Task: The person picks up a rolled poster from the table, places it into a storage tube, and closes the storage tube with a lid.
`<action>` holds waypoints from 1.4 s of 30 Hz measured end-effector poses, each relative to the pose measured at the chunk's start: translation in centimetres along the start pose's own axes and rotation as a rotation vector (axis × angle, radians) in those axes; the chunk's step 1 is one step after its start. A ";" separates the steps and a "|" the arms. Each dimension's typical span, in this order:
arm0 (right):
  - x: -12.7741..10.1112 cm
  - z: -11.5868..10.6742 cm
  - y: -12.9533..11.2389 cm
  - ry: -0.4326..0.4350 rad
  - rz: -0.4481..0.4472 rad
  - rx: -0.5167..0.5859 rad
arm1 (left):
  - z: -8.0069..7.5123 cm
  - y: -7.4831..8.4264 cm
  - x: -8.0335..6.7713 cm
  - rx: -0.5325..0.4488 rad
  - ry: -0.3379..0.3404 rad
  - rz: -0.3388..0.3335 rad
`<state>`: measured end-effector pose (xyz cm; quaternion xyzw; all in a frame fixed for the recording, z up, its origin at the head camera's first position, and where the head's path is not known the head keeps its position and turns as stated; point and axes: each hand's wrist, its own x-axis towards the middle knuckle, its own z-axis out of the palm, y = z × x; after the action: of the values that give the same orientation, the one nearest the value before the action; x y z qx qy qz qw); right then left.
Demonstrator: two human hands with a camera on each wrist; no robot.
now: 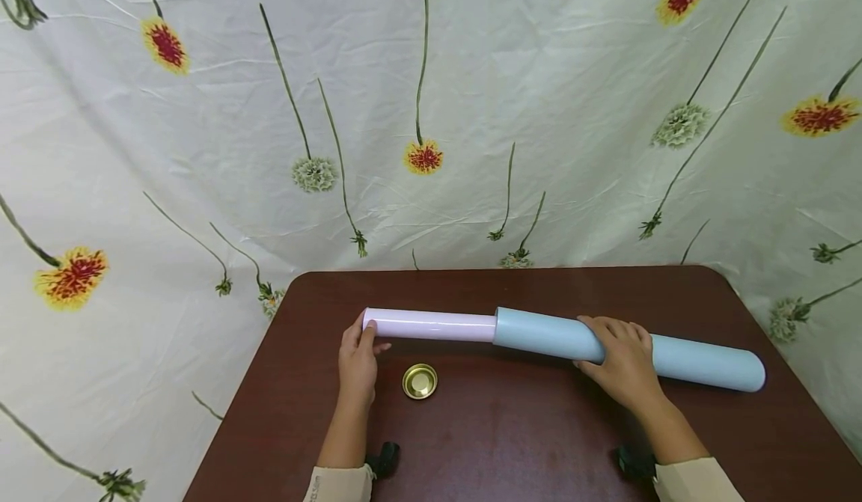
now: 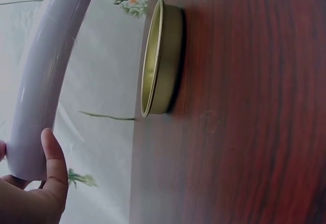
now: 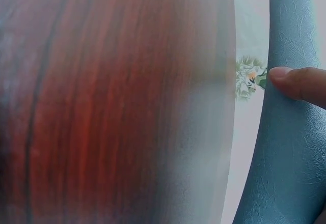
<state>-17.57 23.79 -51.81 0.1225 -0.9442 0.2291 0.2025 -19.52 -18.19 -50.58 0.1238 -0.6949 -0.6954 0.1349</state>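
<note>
Pinching the outer end of a smooth, glossy lilac roll (image 1: 431, 325): left hand (image 1: 359, 360). Right hand (image 1: 626, 356) grips a pale-blue cylindrical tube (image 1: 707, 362), finely creased, leather-like; roll's other end inside its mouth. Shallow round gold-coloured dish (image 1: 420, 381), rimmed, near left hand on reddish-brown wood-grain table (image 1: 505, 427).

Right of shallow round gold metal dish (image 1: 420, 381): you can pass over bare brown wood-grain tabletop (image 1: 512, 420).
Beyond dish: glossy pale-lilac tube (image 1: 434, 325) and, rightward, thicker light-blue cylinder (image 1: 703, 361) bar you, raised, gap beneath.
Left of dish: your left hand (image 1: 358, 360) stands near.
</note>
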 end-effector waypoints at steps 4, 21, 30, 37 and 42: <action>0.0 0.0 -0.1 -0.001 -0.003 -0.003 | 0.2 -0.1 0.0 -0.005 -0.007 -0.004; 0.0 0.1 -0.8 -0.010 -0.002 -0.007 | 0.6 -0.2 -0.1 0.021 -0.024 -0.042; 0.0 0.3 -1.1 -0.013 -0.005 -0.003 | 0.6 -0.5 0.0 0.034 -0.044 -0.059; 0.1 0.5 -1.3 -0.012 -0.009 -0.001 | 0.7 -0.5 -0.1 0.045 -0.060 -0.063; 0.1 0.5 -1.4 -0.018 -0.010 0.002 | 0.9 -0.6 -0.1 0.045 -0.068 -0.068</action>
<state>-17.39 22.29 -51.58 0.1292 -0.9451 0.2279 0.1952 -19.72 -17.32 -51.18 0.1265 -0.7098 -0.6877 0.0846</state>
